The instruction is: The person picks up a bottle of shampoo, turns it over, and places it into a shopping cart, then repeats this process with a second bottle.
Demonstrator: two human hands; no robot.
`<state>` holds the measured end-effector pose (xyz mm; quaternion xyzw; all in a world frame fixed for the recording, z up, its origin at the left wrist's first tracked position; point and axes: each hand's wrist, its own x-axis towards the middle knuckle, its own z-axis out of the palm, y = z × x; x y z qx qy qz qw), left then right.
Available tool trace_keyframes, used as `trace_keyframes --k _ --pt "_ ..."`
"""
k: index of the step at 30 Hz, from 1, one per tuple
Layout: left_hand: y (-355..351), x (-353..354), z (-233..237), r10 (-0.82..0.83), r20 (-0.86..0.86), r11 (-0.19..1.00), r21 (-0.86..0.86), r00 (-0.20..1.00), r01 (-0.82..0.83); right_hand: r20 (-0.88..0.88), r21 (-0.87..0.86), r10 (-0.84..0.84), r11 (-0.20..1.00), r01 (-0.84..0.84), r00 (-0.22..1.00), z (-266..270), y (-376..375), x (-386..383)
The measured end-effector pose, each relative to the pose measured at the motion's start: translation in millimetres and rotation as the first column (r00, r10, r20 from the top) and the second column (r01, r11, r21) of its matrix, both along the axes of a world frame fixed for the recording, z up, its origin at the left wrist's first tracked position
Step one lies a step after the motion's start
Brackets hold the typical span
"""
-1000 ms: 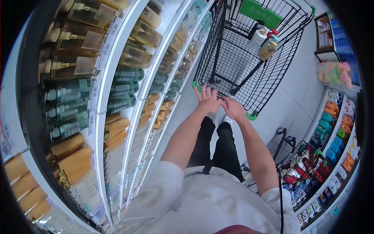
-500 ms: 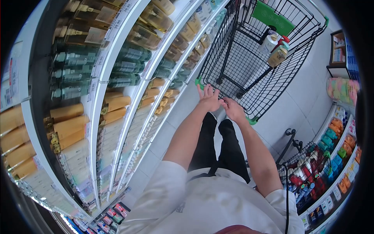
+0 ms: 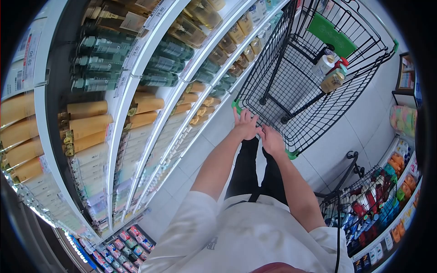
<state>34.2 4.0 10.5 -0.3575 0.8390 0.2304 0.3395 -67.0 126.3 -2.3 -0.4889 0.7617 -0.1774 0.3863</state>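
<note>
A black wire shopping cart (image 3: 314, 113) with green corner pieces stands in front of me. Both hands rest at its near edge, close together. My left hand (image 3: 246, 124) lies on the edge with its fingers spread, near the left green corner. Beside it, my right hand (image 3: 271, 140) has its fingers curled at the edge; what they hold is hidden. Inside the cart, toward its right side, are a white bottle (image 3: 323, 65), a gold bottle (image 3: 332, 83) and something red. A green panel (image 3: 331, 34) is at the cart's far end.
Tall shelves (image 3: 129, 86) with teal, amber and orange bottles run along the left. At the lower right, a wire basket (image 3: 364, 200) full of products stands by more shelves (image 3: 405, 200). Boxed goods (image 3: 125, 248) sit at the lower left. Tiled floor (image 3: 200, 152) shows beside the cart.
The cart and both hands keep about the same place relative to each other. The left shelves have shifted rightward in view, and more boxed goods show at the lower left.
</note>
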Motion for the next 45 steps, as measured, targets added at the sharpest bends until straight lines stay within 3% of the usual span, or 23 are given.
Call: trace_keyframes --k 25,32,45 --pt "-2.4 12.6 2.2 0.051 -0.079 0.997 0.066 0.996 -0.046 -0.143 0.006 0.042 0.999 -0.042 0.989 -3.9 0.5 16.0" --pt "-6.5 1.7 4.8 0.037 -0.023 0.996 0.088 0.999 -0.035 -0.207 -0.08 0.025 0.996 -0.042 0.978 -10.8 0.5 10.0" --pt "-10.7 -13.0 -0.2 0.018 -0.003 0.997 0.076 1.0 -0.018 -0.197 -0.079 0.007 0.997 -0.022 0.98 -3.2 -6.1 -6.2"
